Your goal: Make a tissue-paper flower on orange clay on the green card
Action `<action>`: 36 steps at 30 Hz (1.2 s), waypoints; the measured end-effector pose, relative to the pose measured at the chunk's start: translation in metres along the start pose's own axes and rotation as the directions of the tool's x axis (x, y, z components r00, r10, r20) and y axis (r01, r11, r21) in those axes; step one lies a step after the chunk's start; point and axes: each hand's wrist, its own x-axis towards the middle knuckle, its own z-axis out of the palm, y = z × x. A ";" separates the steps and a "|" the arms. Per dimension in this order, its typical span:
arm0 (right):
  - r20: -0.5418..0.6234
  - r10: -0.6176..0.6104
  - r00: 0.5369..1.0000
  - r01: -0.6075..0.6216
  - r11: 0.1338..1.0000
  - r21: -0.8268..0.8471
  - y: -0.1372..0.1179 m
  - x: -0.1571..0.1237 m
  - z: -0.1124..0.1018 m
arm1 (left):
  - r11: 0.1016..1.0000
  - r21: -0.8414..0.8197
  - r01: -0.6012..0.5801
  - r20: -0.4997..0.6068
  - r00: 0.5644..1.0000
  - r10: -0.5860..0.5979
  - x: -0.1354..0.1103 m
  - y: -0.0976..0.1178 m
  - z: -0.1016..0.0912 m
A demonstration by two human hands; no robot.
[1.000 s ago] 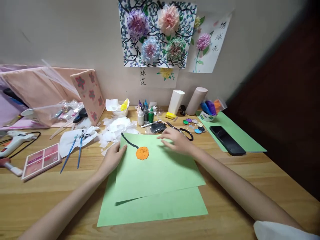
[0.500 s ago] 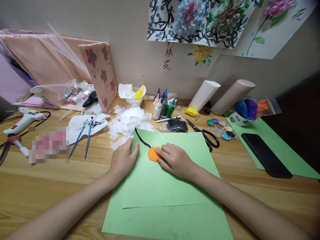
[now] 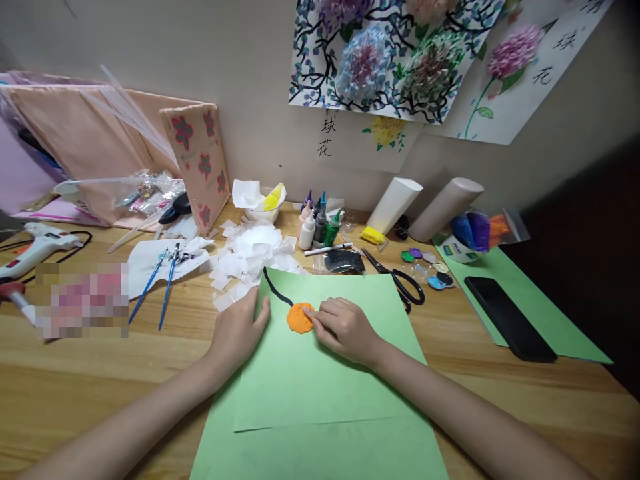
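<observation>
A flat, roundish piece of orange clay [image 3: 299, 319] lies on a green sheet of paper [image 3: 320, 393], which rests over another green sheet. From its upper left side a thin black clay strand [image 3: 278, 292] curves up to the sheet's top left corner. My right hand [image 3: 345, 328] has its fingers curled, with index finger and thumb at the right edge of the orange clay. Flat along the sheet's left edge lies my left hand [image 3: 240, 333], its thumb apart on the paper and its other fingertips partly hidden.
White paper scraps [image 3: 255, 250], paint bottles [image 3: 320, 227] and black-handled scissors [image 3: 400, 277] lie behind the sheet. To the left are paintbrushes [image 3: 167, 287] and a glue gun [image 3: 37, 250]. A black phone [image 3: 505, 317] lies on green paper at right.
The view has shifted a little, so everything sits slightly lower and further left. My right fingers have drawn back toward the orange clay's right edge, showing more of it. My left hand stays put.
</observation>
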 end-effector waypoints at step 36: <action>-0.065 0.370 0.927 -0.312 0.855 0.416 -0.010 -0.003 -0.011 | 0.618 0.111 -0.778 -0.020 0.620 0.784 -0.017 0.017 0.002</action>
